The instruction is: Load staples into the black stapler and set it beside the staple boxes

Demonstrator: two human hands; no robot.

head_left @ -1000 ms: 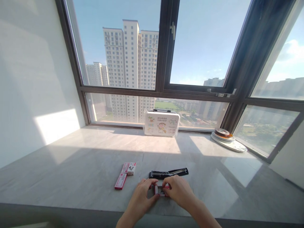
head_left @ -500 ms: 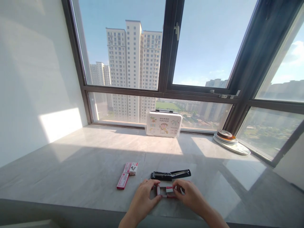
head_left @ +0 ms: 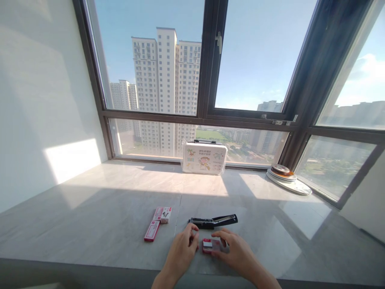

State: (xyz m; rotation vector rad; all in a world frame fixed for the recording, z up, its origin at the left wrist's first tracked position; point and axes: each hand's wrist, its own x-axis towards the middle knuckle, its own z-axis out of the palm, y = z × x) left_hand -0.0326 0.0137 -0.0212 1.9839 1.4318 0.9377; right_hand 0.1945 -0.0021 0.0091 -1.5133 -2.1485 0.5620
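Low over the near edge of a pale, marbled sill [head_left: 105, 224], two bare hands work side by side; the left hand [head_left: 182, 248] has its fingertips drawn close together just left of a small red-and-white box [head_left: 207, 245], though whether they pinch anything cannot be told; the right hand [head_left: 234, 249] is curved about the box's right end, thumb and fingers parted with the box between them, the firmness of any grip unclear. The box lies in shade on the sill, between the two hands.

Just beyond the fingers, a black stapler [head_left: 201, 223] lies spread open, its metal parts showing; to its left, a flat red pack [head_left: 152, 231] sits against a white carton [head_left: 166, 215] with a dark picture on its face. A thin seam runs back through the stone; farther off, sunlight falls across it in slanting, bright patches.

Against the glass stands a white case [head_left: 204, 157], upright, black-handled, printed with a cartoon figure and the word TRAVEL; at right, stacked plates [head_left: 288, 185] rest near the corner. A white wall [head_left: 39, 100] at left catches a square of sun; dark window frames [head_left: 150, 113] rise behind; outside, pale towers [head_left: 167, 72] stand under blue sky.
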